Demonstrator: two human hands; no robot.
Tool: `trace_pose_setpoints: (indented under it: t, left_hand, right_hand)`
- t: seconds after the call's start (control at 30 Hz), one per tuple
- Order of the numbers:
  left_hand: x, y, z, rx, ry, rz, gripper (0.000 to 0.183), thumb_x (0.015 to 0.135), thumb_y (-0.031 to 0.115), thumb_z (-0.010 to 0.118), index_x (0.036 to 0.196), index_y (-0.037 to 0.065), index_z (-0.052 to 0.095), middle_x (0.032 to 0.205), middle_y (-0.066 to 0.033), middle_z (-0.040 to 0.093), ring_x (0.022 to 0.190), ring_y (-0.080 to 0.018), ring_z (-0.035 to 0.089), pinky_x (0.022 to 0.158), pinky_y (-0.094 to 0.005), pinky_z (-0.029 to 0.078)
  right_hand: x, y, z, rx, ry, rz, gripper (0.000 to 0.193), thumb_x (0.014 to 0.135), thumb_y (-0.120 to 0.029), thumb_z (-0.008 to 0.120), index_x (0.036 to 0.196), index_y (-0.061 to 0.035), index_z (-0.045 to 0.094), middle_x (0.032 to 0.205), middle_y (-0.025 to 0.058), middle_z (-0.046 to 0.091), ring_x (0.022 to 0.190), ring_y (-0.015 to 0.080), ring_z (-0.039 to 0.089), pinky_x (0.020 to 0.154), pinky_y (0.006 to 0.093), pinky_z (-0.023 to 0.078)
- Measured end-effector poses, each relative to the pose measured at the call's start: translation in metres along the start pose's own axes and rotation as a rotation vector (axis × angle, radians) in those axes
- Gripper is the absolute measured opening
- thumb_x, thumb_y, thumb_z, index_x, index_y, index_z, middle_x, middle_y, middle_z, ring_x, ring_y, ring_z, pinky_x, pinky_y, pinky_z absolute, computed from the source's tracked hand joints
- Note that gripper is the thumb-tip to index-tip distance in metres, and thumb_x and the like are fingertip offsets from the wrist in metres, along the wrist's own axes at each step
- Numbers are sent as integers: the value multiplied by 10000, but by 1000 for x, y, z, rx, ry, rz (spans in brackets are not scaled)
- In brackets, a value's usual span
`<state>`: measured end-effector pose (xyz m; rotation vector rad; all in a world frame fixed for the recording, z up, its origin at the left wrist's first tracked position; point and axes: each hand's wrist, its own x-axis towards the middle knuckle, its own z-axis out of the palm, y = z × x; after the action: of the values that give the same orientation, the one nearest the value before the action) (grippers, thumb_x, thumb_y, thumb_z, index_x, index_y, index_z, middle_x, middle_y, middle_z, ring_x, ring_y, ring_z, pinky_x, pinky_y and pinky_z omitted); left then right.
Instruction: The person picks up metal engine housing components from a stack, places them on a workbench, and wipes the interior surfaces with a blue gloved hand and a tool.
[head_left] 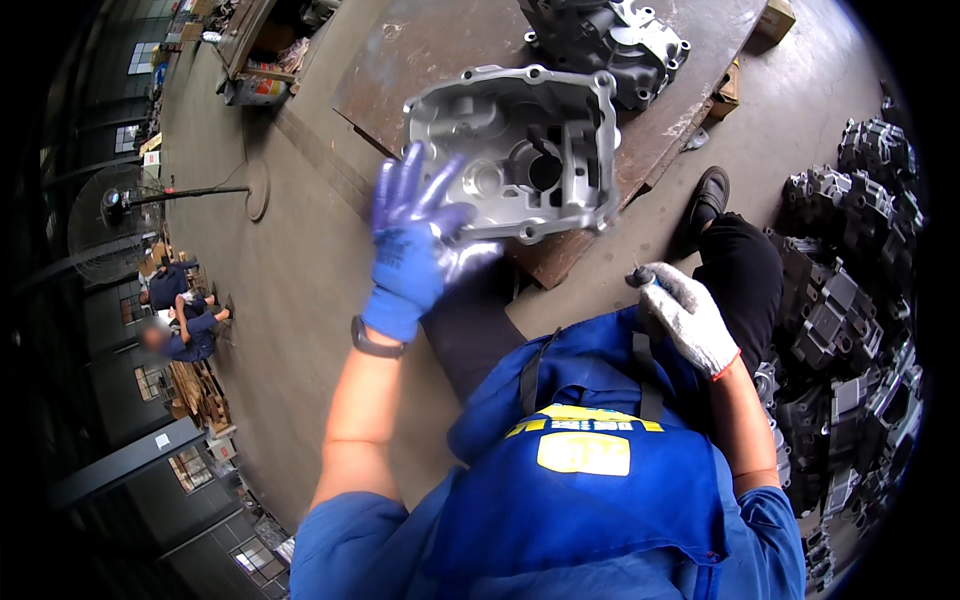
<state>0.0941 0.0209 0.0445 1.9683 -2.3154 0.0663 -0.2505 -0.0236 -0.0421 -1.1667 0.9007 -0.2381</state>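
Observation:
A grey cast-metal housing (470, 110), hollow with a bolt-holed rim, is at the near end of a worn brown table, its open side toward me. My left hand (415, 225), in a blue-purple glove, is in front of its left edge with fingers spread. It is a little blurred; whether it touches the rim I cannot tell. My right hand (685, 315), in a white knit glove with an orange cuff, is closed near my apron, right of the housing. A small dark tool with a thin tip (640, 277) sticks out between its thumb and fingers; the rest is hidden.
Another dark metal casting (620, 45) sits farther back on the table (400, 60). Many castings (840, 310) are piled on the floor at right. A standing fan (115, 220) and two seated people (185, 320) are at left. Cardboard boxes (773, 20) lie beyond the table.

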Motion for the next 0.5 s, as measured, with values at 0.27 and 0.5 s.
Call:
trace_pose_setpoints:
  t: [0.27, 0.5]
  left_hand:
    - [-36, 2, -5, -205, 75, -113, 646, 698, 600, 800, 1185, 183, 725, 1480, -91, 527, 1416, -396, 393, 1174, -544, 254]
    - [-47, 26, 47, -180, 298, -103, 614, 671, 698, 748, 924, 138, 726, 1331, -42, 614, 1386, -349, 395, 1173, -563, 202]
  right_hand:
    - [-4, -13, 6, 73, 174, 45, 305, 1016, -233, 595, 1226, -13, 622, 860, 21, 633, 728, 65, 560, 661, 237, 478]
    - [23, -25, 19, -180, 310, -139, 324, 1014, -304, 580, 1223, -60, 616, 778, 10, 607, 649, 72, 555, 597, 252, 479]
